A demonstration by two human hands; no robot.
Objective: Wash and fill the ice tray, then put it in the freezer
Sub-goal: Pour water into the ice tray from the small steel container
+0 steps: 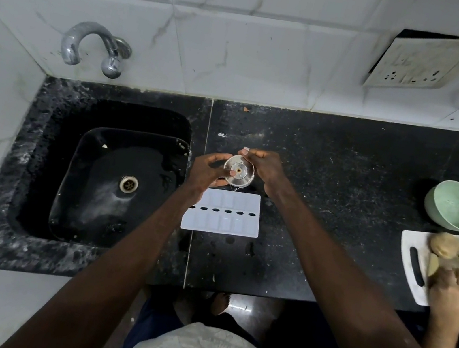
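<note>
While left hand (207, 170) and right hand (265, 169) grip a steel container (239, 172) by the ice tray (222, 221), filling looks next, needing a steady tilt.

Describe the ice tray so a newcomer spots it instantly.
Start at the black sink; just right of it, on the black counter, lies the ice tray. It alone is a flat white rectangle with a row of dark oval holes.

One ice tray (232, 223), one round steel piece (238, 172), one green bowl (435, 208), one white chopping board (413, 244), perhaps two whole potatoes (443, 244), one sink (58, 121), one tap (92, 41), one wall socket plate (423, 63).
</note>
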